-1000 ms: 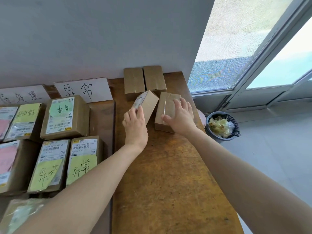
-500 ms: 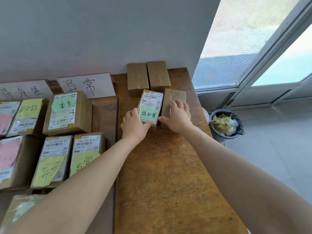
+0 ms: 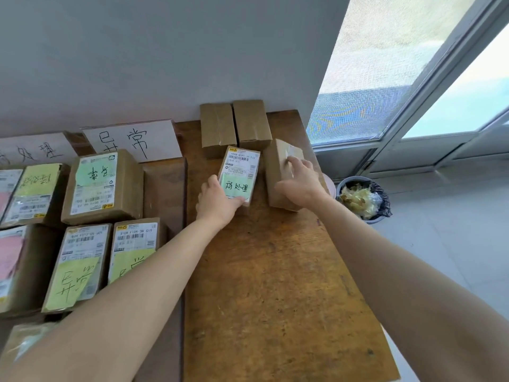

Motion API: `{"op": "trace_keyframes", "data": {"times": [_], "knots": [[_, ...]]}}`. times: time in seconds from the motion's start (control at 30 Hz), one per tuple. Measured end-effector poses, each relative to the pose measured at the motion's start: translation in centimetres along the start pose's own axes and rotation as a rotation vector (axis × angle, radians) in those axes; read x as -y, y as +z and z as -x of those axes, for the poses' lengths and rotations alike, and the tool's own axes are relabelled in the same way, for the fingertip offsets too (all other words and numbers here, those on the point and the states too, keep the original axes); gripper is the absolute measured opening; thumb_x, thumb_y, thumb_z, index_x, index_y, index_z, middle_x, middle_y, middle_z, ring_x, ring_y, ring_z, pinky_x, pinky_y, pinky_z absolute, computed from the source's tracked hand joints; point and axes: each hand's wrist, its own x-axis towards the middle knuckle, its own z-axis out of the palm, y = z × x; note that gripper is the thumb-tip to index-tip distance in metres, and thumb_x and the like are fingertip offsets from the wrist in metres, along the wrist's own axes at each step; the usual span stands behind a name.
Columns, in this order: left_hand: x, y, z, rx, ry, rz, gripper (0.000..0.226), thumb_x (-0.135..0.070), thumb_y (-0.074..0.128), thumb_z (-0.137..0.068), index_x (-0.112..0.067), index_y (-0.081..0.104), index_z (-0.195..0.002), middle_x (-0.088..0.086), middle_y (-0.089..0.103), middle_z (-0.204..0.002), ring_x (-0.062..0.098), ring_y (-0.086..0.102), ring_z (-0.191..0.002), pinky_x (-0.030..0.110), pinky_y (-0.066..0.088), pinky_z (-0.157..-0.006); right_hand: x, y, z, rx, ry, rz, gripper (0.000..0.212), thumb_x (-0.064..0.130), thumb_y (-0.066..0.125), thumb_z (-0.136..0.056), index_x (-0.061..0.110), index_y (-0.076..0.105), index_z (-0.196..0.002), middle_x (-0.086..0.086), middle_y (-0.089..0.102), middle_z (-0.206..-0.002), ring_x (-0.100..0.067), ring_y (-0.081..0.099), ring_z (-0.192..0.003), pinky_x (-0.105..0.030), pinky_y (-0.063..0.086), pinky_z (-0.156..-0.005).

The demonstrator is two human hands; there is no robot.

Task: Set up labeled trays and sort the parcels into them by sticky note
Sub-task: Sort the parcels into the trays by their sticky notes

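**Both hands on parcels at the back of the worktop**

The left hand (image 3: 217,201) grips the near end of a small parcel (image 3: 240,172), thumb pressed on its green sticky note (image 3: 237,186), label side up on the wooden worktop (image 3: 275,285). Just beside it, the right hand (image 3: 301,180) lies spread over a plain brown parcel (image 3: 278,172), which is tilted up on one edge. Two more plain boxes (image 3: 235,128) stand against the wall. Off to the left, labelled parcels (image 3: 102,186) sit in trays below a handwritten sign (image 3: 132,140). A bin (image 3: 363,199) stands on the floor.
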Motion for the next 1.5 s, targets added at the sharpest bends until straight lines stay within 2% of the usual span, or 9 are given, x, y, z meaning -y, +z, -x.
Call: {"op": "trace_keyframes", "data": {"times": [0.1,0.2,0.3,0.4,0.83,1.1,1.23,1.4,1.5], "knots": [[-0.4,0.1,0.0,0.011,-0.007,-0.028,0.080,-0.033,0.074,-0.078,-0.011,0.026,-0.138,0.012,0.040,-0.132,0.027,0.044,-0.119,0.044,0.046,-0.096,-1.2,-1.5,0.3,0.003,0.039,-0.295,0.067,0.007,0.052,-0.082,0.024,0.032,-0.144,0.000,0.045,-0.134,-0.019,0.055,-0.096,-0.016,0.044,-0.059],[-1.0,0.1,0.0,0.023,-0.023,-0.055,0.082,-0.033,0.074,-0.078,-0.010,0.024,-0.140,0.013,0.039,-0.133,0.028,0.043,-0.120,0.042,0.045,-0.096,-1.9,-2.0,0.4,-0.052,0.061,-0.424,0.067,-0.002,0.041,-0.085,0.022,0.031,-0.146,-0.003,0.047,-0.137,-0.012,0.057,-0.085,-0.016,0.041,-0.054],[-1.5,0.0,0.0,0.025,-0.046,-0.063,0.082,-0.031,0.074,-0.078,-0.009,0.025,-0.140,0.013,0.039,-0.134,0.028,0.042,-0.121,0.039,0.044,-0.095,-1.7,-2.1,0.3,-0.115,0.043,-0.337,0.055,0.013,0.043,-0.093,0.016,0.032,-0.146,-0.006,0.043,-0.144,-0.020,0.052,-0.113,-0.024,0.047,-0.077],[-1.7,-0.1,-0.1,0.037,-0.072,-0.043,0.081,-0.030,0.075,-0.077,-0.008,0.027,-0.139,0.013,0.040,-0.133,0.027,0.044,-0.120,0.037,0.045,-0.092,-1.7,-1.7,0.2,-0.081,0.121,-0.142,0.081,0.051,0.056,-0.087,0.014,0.021,-0.150,-0.010,0.032,-0.151,-0.026,0.038,-0.134,-0.037,0.035,-0.104],[-0.8,-1.3,-1.0,0.252,-0.205,0.310,0.085,-0.016,0.077,-0.076,-0.010,0.018,-0.138,0.008,0.048,-0.123,0.020,0.048,-0.112,0.029,0.039,-0.082,0.9,1.4,-0.2,-0.023,0.037,0.180,0.109,0.045,0.072,-0.076,0.014,-0.002,-0.150,-0.015,0.024,-0.144,-0.036,0.026,-0.132,-0.048,0.032,-0.105],[-0.7,-0.6,-2.0,0.311,-0.276,0.437,0.100,-0.012,0.080,-0.070,-0.013,0.012,-0.143,0.011,0.051,-0.129,0.023,0.046,-0.121,0.039,0.034,-0.103,-0.8,-0.3,0.3,-0.002,0.113,-0.045,0.070,0.031,0.044,-0.096,0.017,0.004,-0.151,-0.011,0.019,-0.150,-0.028,0.036,-0.128,-0.025,0.031,-0.086],[-1.3,0.4,-1.7,0.409,-0.330,0.526,0.082,-0.009,0.079,-0.070,-0.007,0.028,-0.134,0.007,0.057,-0.126,0.022,0.049,-0.119,0.040,0.028,-0.104,-2.3,-1.0,0.9,0.013,0.158,-0.233,0.038,0.025,0.044,-0.095,0.014,0.037,-0.130,-0.011,0.049,-0.124,-0.018,0.054,-0.088,-0.022,0.041,-0.058],[-1.4,0.8,-0.8,0.469,-0.340,0.631,0.053,-0.005,0.071,-0.076,-0.008,0.043,-0.121,0.004,0.060,-0.120,0.019,0.049,-0.111,0.036,0.032,-0.092,-3.3,-1.2,1.6,0.126,0.273,-0.578,0.031,0.020,0.048,-0.084,0.025,0.044,-0.114,-0.009,0.060,-0.116,-0.029,0.064,-0.099,-0.053,0.050,-0.090],[-1.4,0.1,-0.7,0.479,-0.326,0.696,0.060,-0.003,0.070,-0.075,-0.009,0.040,-0.127,0.007,0.062,-0.121,0.021,0.053,-0.114,0.039,0.032,-0.101,-3.0,-1.3,2.4,0.123,0.285,-0.633,0.038,0.017,0.046,-0.087,0.026,0.039,-0.123,-0.008,0.060,-0.116,-0.028,0.064,-0.099,-0.043,0.056,-0.077]]}}
